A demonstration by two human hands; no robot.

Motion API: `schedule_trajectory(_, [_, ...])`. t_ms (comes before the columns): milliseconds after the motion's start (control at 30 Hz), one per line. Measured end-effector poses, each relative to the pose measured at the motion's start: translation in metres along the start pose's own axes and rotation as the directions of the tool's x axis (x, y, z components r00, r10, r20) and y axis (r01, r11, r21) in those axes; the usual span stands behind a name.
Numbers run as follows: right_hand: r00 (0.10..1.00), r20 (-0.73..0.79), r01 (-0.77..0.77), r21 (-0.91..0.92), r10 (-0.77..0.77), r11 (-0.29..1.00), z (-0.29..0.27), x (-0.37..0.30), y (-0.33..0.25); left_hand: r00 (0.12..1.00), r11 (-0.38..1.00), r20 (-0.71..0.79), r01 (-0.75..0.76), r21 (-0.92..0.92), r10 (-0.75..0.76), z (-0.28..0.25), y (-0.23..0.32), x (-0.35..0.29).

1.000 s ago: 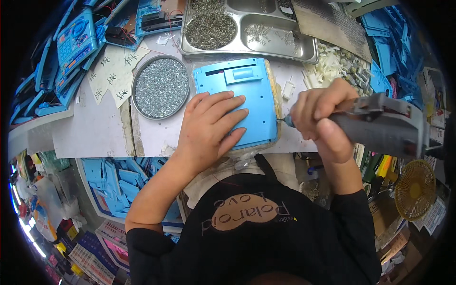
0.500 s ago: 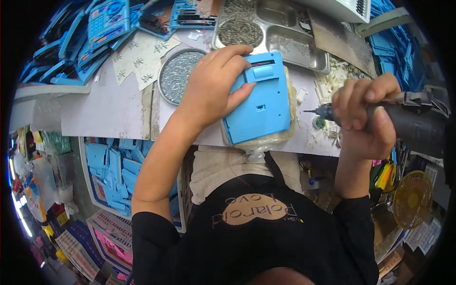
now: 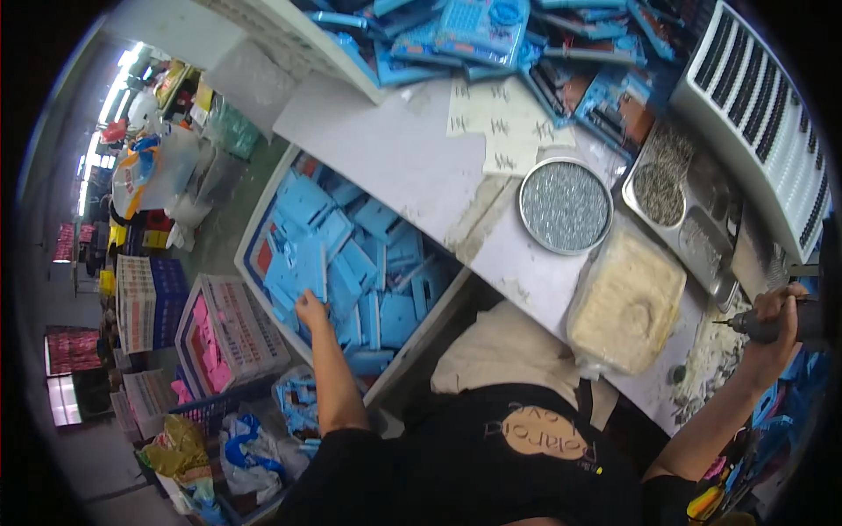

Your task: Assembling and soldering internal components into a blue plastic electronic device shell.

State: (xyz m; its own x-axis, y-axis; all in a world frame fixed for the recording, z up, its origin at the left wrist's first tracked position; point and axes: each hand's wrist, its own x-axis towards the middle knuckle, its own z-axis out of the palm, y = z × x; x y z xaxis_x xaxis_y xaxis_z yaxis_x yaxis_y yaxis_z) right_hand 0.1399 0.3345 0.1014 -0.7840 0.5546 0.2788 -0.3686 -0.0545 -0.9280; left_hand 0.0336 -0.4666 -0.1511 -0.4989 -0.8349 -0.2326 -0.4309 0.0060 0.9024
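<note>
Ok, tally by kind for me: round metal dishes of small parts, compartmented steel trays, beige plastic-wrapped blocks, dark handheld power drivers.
Round metal dish of small silvery parts: 1
Compartmented steel tray: 1
Beige block in clear plastic: 1
Dark handheld power driver, in the right hand: 1
Total: 4

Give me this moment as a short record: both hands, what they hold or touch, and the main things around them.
Left hand: among blue plastic parts; whether its grip has closed on one is unclear
Right hand: holding a dark power screwdriver, pointing picture-left
Bin: heaped with those parts, beside the table
Cream pad: wrapped in clear plastic, on the table
Round dish: full of small metal pieces
</note>
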Motion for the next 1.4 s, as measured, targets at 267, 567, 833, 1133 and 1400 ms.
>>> schedule_trajectory(267, [0.997,-0.010,0.070,-0.236,-0.074,0.969,0.049,-0.003,0.000,0.459,0.559,0.327,-0.739,-0.376,0.826,0.214,0.210,-0.175])
schedule_trajectory(567, [0.993,-0.009,0.113,-0.225,-0.118,0.968,0.031,-0.011,-0.017,0.434,0.905,0.894,0.327,-0.273,0.112,0.424,0.297,-0.228])
schedule_trajectory(833, [0.810,-0.123,0.394,-0.609,-0.573,0.688,0.045,-0.060,-0.014,0.378,0.726,0.637,-0.162,-0.669,0.672,0.318,0.259,-0.299])
schedule_trajectory(1133, [0.625,0.567,-0.746,0.637,0.537,0.194,0.099,-0.076,0.078,-0.357,0.669,0.636,-0.040,-0.743,0.685,0.254,0.194,-0.376])
schedule_trajectory(1400, [0.765,0.237,-0.629,0.076,0.599,0.774,0.054,-0.094,0.058,-0.184,0.781,0.861,-0.363,-0.508,0.474,0.269,0.202,-0.413])
